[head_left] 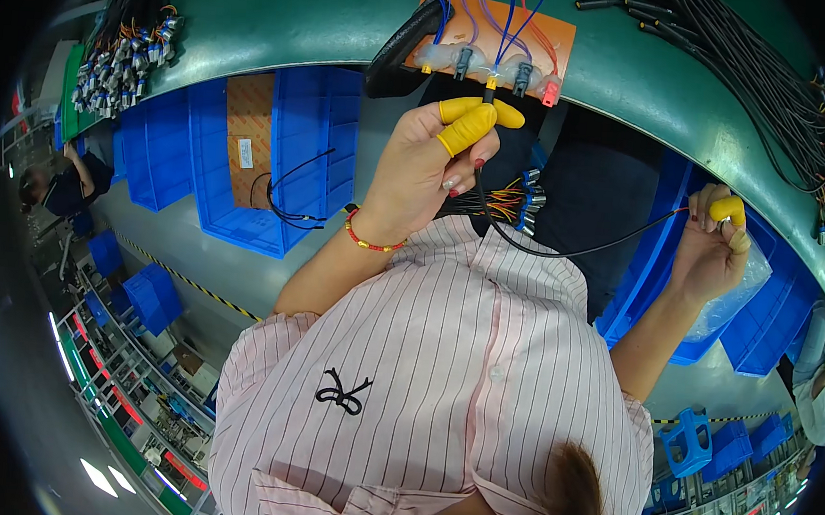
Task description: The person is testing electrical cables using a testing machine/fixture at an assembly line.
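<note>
While the left hand (425, 164) pinches one end of a black cable (547, 254) at the yellow connector (491, 81) on the orange board (559, 36), the right hand (711, 246) pinches it near its other end (yellow finger covers (468, 130) are worn on both hands). The cable sags between them before the striped shirt (426, 353). The board sits at the edge of the worktop (295, 19).

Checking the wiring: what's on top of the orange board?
Black, yellow and red connectors, translucent blobs among them, and blue, purple and red wires. The board beneath connectors and blobs is covered.
</note>
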Demonstrator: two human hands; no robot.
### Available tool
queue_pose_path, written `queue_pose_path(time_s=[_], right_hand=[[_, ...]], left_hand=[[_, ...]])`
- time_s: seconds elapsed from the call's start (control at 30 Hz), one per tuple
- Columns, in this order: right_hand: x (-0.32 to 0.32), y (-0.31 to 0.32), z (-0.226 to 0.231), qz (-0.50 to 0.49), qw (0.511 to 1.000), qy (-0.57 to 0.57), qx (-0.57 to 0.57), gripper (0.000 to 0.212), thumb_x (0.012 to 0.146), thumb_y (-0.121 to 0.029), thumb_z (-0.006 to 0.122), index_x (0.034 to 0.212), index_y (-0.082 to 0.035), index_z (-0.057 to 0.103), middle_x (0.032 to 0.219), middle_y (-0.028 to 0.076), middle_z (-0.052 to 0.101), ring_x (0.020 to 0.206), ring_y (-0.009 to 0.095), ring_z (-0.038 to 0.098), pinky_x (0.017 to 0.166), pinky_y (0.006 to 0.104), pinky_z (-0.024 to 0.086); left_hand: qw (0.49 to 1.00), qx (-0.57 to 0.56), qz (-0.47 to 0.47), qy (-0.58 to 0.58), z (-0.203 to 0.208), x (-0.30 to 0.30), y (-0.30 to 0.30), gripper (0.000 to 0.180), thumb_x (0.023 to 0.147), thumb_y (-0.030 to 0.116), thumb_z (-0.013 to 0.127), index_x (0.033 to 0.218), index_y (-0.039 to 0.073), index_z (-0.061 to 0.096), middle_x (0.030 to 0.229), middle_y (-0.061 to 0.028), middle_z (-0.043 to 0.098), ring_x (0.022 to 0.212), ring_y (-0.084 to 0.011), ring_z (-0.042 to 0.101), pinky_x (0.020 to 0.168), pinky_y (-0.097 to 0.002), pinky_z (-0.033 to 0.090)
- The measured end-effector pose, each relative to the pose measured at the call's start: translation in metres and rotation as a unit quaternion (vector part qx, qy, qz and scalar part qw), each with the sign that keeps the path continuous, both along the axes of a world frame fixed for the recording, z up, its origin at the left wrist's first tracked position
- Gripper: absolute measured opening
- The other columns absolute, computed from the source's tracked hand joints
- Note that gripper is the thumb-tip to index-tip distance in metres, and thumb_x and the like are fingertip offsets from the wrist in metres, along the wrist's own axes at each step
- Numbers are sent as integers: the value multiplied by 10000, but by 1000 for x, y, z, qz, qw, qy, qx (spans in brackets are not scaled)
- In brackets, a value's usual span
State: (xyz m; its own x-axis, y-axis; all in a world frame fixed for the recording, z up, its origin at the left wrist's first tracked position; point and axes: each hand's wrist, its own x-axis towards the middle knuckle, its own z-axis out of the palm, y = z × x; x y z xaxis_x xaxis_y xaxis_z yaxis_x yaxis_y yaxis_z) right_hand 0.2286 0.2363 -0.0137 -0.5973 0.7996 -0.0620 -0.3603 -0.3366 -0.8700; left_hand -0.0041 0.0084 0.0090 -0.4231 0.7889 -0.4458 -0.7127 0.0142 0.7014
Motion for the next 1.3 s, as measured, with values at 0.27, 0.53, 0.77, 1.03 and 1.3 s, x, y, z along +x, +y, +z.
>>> queue_pose_path(time_s=[0.27, 0.53, 0.77, 1.03, 1.3], right_hand=[[0, 0, 1, 5, 1000, -3, -1, 205, 789, -226, 478, 768, -22, 484, 705, 55, 393, 702, 158, 351, 678, 308, 287], [-4, -3, 3, 6, 1000, 5, 2, 218, 814, -239, 477, 749, -31, 469, 694, 48, 376, 692, 158, 349, 668, 308, 279], [5, -6, 16, -8, 998, 42, 36, 300, 854, -275, 477, 657, -79, 363, 661, 22, 304, 649, 137, 275, 619, 294, 237], [14, -7, 21, -39, 996, 71, 25, 291, 859, -248, 472, 658, -73, 354, 659, 23, 296, 643, 135, 264, 603, 283, 230], [26, 1, 31, -42, 992, 96, 72, 243, 843, -217, 464, 671, -76, 365, 667, 30, 316, 643, 136, 273, 608, 289, 236]], left_hand=[[999, -34, -20, 0, 15, -8, 5, 288, 990, 167, 478, 1099, -84, 568, 695, -10, 509, 439, 20, 326, 396, -129, 293], [998, 10, 4, -55, 9, -10, 7, 289, 990, 150, 450, 1100, -94, 562, 690, -30, 510, 443, 11, 313, 392, -128, 288], [998, -3, -56, -31, 16, -16, 8, 436, 1017, 324, 393, 1128, -58, 574, 720, -40, 569, 436, -11, 379, 406, -162, 352], [1000, -9, -3, 16, 10, -5, 18, 330, 1014, 257, 438, 997, -38, 585, 598, -11, 486, 390, -13, 333, 390, -159, 331], [993, -39, -20, 112, 11, 12, 7, 276, 1000, 222, 468, 892, 0, 592, 572, -10, 486, 405, -51, 380, 394, -194, 321]])
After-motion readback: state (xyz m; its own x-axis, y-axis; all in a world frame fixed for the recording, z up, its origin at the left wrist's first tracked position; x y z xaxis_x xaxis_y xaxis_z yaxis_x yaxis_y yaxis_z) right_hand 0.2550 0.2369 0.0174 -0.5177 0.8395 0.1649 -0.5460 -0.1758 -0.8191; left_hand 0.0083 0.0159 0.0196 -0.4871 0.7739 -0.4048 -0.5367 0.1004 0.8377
